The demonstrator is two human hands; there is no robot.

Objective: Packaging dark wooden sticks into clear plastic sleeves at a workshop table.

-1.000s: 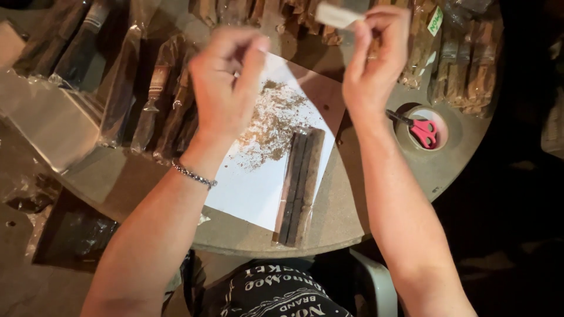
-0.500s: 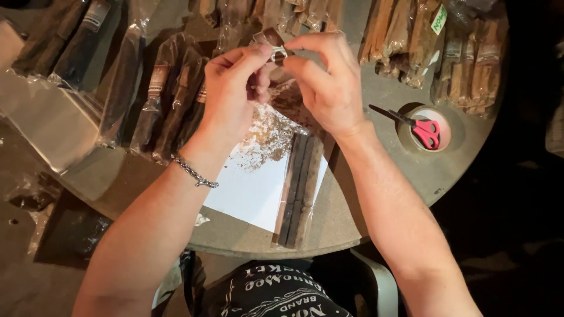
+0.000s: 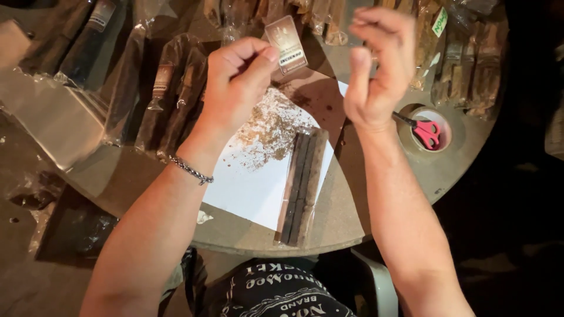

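Observation:
My left hand [image 3: 238,79] is raised over a round table [image 3: 446,170] and pinches a small brown label card [image 3: 286,43] between thumb and forefinger. My right hand [image 3: 379,64] hovers to the right of it, fingers curled and apart, with nothing seen in it. Below both hands lies a white sheet of paper [image 3: 247,188] with a heap of brown crumbs [image 3: 271,128] on it. A clear packet of dark sticks [image 3: 302,185] rests on the sheet's right edge. A chain bracelet [image 3: 190,170] circles my left wrist.
Several clear bags of dark and tan sticks [image 3: 170,94] line the table's far side. Red-handled scissors [image 3: 424,130] stand in a roll of tape [image 3: 411,144] at the right. Loose clear plastic [image 3: 53,117] lies at the left. A chair edge [image 3: 376,282] shows below.
The hands, which met over the paper half a second ago, have parted. The left now holds the label card alone and the right has drawn off to the right.

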